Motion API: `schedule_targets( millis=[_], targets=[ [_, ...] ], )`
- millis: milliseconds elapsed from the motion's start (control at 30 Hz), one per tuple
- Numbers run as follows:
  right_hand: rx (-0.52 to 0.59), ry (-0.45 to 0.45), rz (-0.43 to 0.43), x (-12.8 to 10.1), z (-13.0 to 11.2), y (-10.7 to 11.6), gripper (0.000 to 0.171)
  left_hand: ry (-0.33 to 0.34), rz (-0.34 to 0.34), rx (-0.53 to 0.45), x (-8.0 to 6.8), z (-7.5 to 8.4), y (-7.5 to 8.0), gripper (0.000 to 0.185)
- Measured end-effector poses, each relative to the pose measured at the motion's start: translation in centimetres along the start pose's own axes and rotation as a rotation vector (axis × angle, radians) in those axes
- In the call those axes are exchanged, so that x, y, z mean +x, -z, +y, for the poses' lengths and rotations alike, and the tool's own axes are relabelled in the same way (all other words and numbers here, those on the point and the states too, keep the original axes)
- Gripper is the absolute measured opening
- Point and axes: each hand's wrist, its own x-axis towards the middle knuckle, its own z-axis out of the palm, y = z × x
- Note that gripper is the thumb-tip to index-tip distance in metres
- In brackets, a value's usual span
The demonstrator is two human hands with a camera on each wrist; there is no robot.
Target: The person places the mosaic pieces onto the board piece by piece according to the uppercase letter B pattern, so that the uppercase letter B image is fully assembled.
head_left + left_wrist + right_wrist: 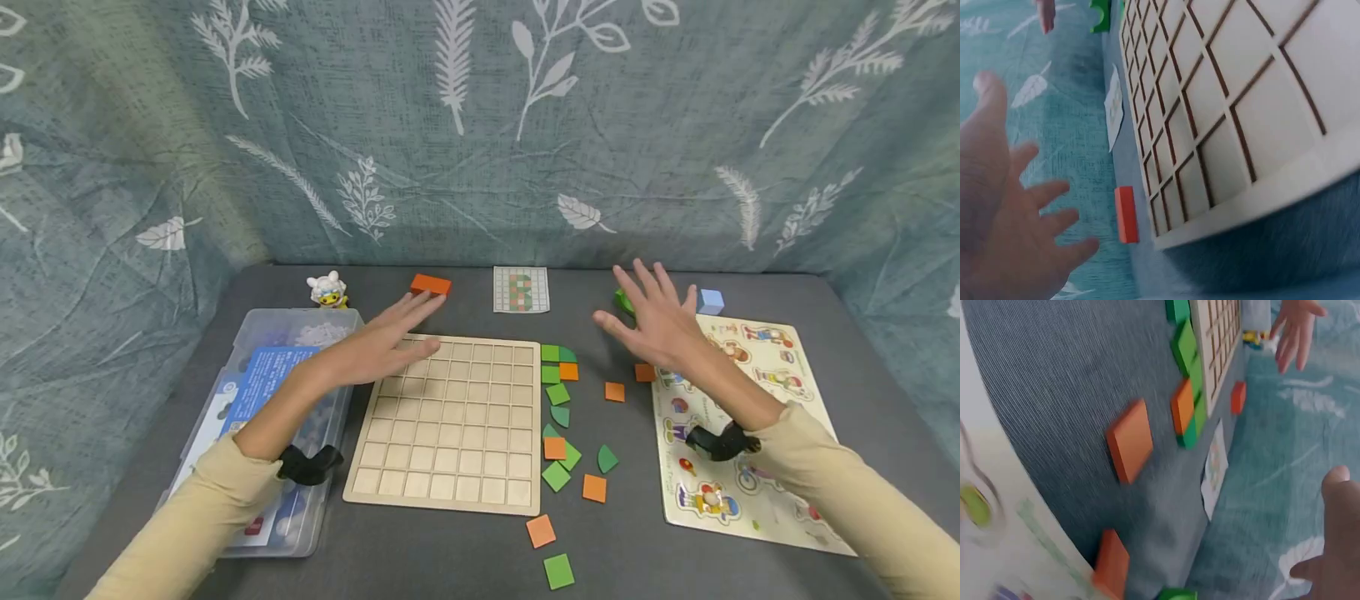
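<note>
Hands: both are hovering with fingers spread and straight, gripping nothing. The left hand (390, 342) is hanging over the far left corner of the grid board (450, 421); the right hand (660, 321) is floating over the desk (637, 533) between the board and the picture puzzle (757, 467).

Orange block: the orange block (431, 285) is lying flat near the far edge of the desk, just beyond the left fingertips and apart from them. It is looking like a small solid brick, probably light, stiff and not fragile; pinching its two long sides would likely suit best.

Tiles: orange and green tiles (558, 417) are lying scattered along the board's right edge, some touching it, others loose toward the near edge. They are appearing thin and flat, so probably hard to lift except by an edge.

Board: it is sitting mid-desk, its squares showing bare wood.

Pattern card: the pattern card (521, 289) is lying flat by the far edge.

Left side: a plastic box (262, 433) is resting along the board's left side, with a small toy figure (327, 290) behind it.
</note>
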Motion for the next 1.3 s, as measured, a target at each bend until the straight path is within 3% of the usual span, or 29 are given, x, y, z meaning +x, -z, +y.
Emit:
schedule_targets(
  millis=[100,267,400,500,667,933,1133,1300],
  targets=[
    [0.057,0.101,0.014,-1.4,-0.5,-0.8,0.079,-0.079,-0.048,-0.08,0.0,-0.6,-0.4,0.068],
    [0.204,0.292,-0.008,-4.4,-1.8,-2.5,0.067,-0.139,-0.057,-0.104,0.3,-1.4,-1.2,0.071],
    [0.392,0.368,-0.078,-5.9,-2.6,-3.5,0.056,-0.158,-0.071,-0.119,0.5,-2.0,-1.6,0.073],
    [0.473,0.409,-0.069,-6.5,-2.8,-4.1,0.048,-0.17,-0.1,-0.127,0.5,-2.3,-1.8,0.073],
    [0.482,0.524,0.002,-7.4,-2.8,-5.6,0.037,-0.209,-0.133,-0.112,0.1,-2.7,-2.6,0.069],
    [0.478,0.661,0.047,-8.2,-2.9,-7.2,0.03,-0.271,-0.128,0.063,-0.6,-2.9,-2.8,0.057],
    [0.462,0.647,0.018,-9.0,-3.0,-7.2,0.031,-0.224,-0.105,0.114,-0.8,-2.8,-2.5,0.054],
    [0.389,0.66,0.062,-9.4,-2.9,-7.4,0.031,-0.176,-0.099,0.132,-0.7,-2.7,-1.9,0.051]
  ],
)
